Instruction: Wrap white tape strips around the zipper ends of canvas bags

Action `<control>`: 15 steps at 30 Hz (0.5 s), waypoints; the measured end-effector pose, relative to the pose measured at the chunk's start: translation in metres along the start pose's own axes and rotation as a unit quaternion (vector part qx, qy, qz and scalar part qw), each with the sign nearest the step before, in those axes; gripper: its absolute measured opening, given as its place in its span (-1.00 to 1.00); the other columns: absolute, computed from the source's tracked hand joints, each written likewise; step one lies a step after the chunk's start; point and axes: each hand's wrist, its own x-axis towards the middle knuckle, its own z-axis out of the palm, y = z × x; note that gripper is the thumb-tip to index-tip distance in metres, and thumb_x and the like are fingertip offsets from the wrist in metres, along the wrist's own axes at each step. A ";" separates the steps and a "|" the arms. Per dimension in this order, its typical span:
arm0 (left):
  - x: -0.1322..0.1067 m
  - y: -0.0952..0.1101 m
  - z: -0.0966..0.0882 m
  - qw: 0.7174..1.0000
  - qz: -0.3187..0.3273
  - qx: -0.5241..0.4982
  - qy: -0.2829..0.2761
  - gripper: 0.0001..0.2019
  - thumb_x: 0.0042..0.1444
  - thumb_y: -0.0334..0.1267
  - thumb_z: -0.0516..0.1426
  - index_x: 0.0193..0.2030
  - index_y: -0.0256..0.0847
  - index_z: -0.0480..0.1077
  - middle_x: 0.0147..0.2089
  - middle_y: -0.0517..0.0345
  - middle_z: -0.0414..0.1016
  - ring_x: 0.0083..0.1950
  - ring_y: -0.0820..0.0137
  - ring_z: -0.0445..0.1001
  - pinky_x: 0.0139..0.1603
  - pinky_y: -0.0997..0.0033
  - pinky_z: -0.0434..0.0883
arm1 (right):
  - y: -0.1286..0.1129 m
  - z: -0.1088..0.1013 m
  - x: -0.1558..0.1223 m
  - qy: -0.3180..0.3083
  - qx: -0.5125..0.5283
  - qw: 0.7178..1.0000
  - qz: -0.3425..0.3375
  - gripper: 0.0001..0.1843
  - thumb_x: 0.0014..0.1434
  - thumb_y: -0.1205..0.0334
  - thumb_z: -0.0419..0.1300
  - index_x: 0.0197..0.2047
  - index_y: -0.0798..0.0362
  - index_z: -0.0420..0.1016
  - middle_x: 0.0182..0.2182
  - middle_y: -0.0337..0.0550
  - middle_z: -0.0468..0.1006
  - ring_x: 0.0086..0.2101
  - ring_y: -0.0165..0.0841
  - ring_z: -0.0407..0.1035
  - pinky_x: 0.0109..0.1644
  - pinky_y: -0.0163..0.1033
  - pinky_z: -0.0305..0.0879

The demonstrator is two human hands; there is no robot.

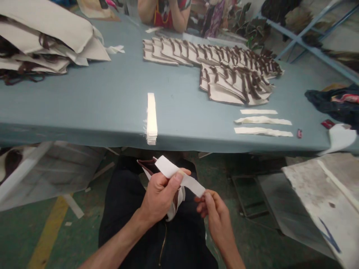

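My left hand [159, 194] pinches a white fabric strip [167, 166] between thumb and fingers, above my lap. At the strip's right end, my right hand [214, 207] grips it with thumb and forefinger. A cream fabric piece with dark brown edging [147, 168] shows behind and below my left hand; the fingers hide much of it, and I cannot tell how it joins the strip. On the table's near edge ahead of my hands lies a neat stack of cream strips [152, 116].
Rows of overlapping cream pieces with brown trim [224, 52] cover the back right of the blue table [84, 101]. Three loose strips [263, 120] lie at right. A large fabric pile [50, 30] sits at left. Across the table is a person [164, 15]. A worn board [328, 201] stands lower right.
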 end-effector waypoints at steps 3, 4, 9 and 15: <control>-0.006 0.007 -0.003 0.984 0.091 0.144 -0.043 -0.69 0.37 -0.20 0.15 -0.10 -0.29 0.71 -0.46 0.11 0.61 -0.46 0.41 0.51 -0.42 0.50 0.37 | -0.007 -0.011 0.011 0.029 -0.071 0.997 -0.026 -0.39 0.38 -0.29 0.05 0.01 0.08 0.58 -0.13 0.08 0.72 -0.26 -0.17 0.57 -0.18 -0.11 0.44; -0.008 0.008 -0.003 0.976 0.117 0.172 -0.060 -0.71 0.37 -0.24 0.14 -0.08 -0.28 0.71 -0.41 0.09 0.66 -0.41 0.38 0.57 -0.36 0.49 0.43 | -0.015 -0.014 0.013 0.030 -0.073 0.996 -0.047 -0.40 0.40 -0.27 0.02 0.02 0.07 0.60 -0.09 0.09 0.72 -0.18 -0.14 0.58 -0.10 -0.08 0.45; -0.009 0.013 -0.001 0.929 0.215 0.277 -0.114 -0.74 0.39 -0.33 0.12 -0.02 -0.31 0.67 -0.30 0.00 0.73 -0.34 0.33 0.67 -0.25 0.45 0.52 | -0.080 -0.007 0.008 -0.073 -0.029 0.971 -0.227 -0.67 0.42 0.00 0.12 -0.02 -0.04 0.64 -0.03 -0.04 0.69 0.02 -0.13 0.53 0.14 -0.06 0.37; -0.011 0.012 -0.004 0.900 0.267 0.317 -0.137 -0.71 0.32 -0.43 0.07 -0.36 -0.31 0.59 -0.46 0.03 0.64 -0.49 0.37 0.58 -0.46 0.47 0.37 | -0.117 0.029 0.003 -0.159 0.003 0.947 -0.280 -0.93 0.30 0.26 0.26 -0.19 -0.02 0.60 -0.20 -0.16 0.67 -0.15 -0.25 0.51 -0.02 -0.16 0.37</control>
